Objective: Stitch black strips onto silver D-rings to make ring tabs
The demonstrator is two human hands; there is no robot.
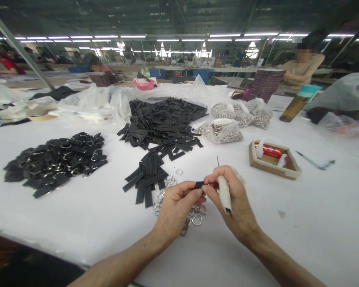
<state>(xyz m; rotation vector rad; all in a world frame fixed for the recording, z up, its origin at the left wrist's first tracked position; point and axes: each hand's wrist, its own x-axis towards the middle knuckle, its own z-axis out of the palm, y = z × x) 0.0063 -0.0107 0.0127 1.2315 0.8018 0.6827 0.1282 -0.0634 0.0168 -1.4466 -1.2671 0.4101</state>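
The black strip (199, 185), just below and right of the frame's centre, lies between both hands, its visible part running roughly crosswise. The left hand (177, 203) pinches its left end, thumb against fingers; the right hand (231, 195), equally near, closes fingertips at the right end while gripping a wrapped tool (224, 193), spike upward. Forearms converge from the bottom edge over the desk (287, 235).

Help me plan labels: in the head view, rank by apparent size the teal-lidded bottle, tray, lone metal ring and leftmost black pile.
1. Leftmost black pile
2. Tray
3. Teal-lidded bottle
4. Lone metal ring
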